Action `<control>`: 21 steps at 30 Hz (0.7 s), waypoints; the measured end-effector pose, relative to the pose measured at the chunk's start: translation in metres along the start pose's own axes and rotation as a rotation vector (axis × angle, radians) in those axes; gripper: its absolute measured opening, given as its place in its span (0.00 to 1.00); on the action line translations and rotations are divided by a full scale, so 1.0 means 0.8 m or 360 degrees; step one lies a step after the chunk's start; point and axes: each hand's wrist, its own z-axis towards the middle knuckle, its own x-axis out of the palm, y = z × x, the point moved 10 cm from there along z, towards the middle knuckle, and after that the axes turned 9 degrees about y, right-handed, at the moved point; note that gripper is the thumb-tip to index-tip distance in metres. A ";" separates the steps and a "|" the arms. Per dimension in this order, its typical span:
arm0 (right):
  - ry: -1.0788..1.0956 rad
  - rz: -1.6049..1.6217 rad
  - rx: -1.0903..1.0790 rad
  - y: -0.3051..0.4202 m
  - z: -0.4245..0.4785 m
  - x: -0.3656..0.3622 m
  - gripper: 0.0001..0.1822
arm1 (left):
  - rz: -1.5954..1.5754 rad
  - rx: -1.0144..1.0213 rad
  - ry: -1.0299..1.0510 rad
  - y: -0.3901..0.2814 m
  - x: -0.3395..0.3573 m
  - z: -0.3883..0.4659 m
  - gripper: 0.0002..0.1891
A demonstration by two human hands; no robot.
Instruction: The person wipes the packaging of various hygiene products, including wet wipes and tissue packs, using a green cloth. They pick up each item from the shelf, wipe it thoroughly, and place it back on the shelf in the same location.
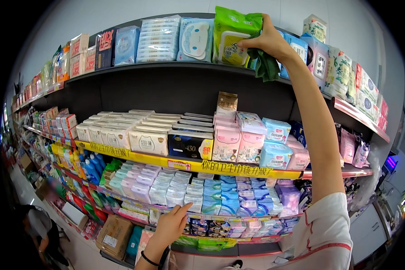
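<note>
My right hand (268, 42) is raised to the top shelf and grips a green pack of wet wipes (234, 37) by its right side. A dark green cloth (267, 65) hangs from the same hand, below the palm. The pack stands on the shelf's front edge, beside a blue pack with a cartoon face (195, 38). Low in the view, my left hand (175, 219) is in front of the lower shelves, near white packs of sanitary pads (193, 202). Its index finger is extended and nothing shows in it; the other fingers are partly curled.
A middle shelf with a yellow edge strip (189, 163) bears rows of white, black and pink packs (226, 143). Detergent bottles (91, 170) stand at left. A cardboard box (114, 236) sits low down. Another person (40, 226) is at the lower left.
</note>
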 end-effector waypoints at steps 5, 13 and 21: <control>-0.0304 -0.0036 -0.0153 0.028 -0.028 -0.023 0.52 | -0.0073 0.0129 -0.0141 -0.040 0.006 0.014 0.21; -0.0318 0.0065 -0.0133 0.143 -0.142 -0.117 0.44 | -0.0078 0.0360 -0.0539 -0.127 -0.062 0.030 0.29; 0.0637 0.0805 -0.0056 0.184 -0.356 0.133 0.46 | -0.0616 -0.0011 -0.0167 -0.090 -0.014 -0.009 0.52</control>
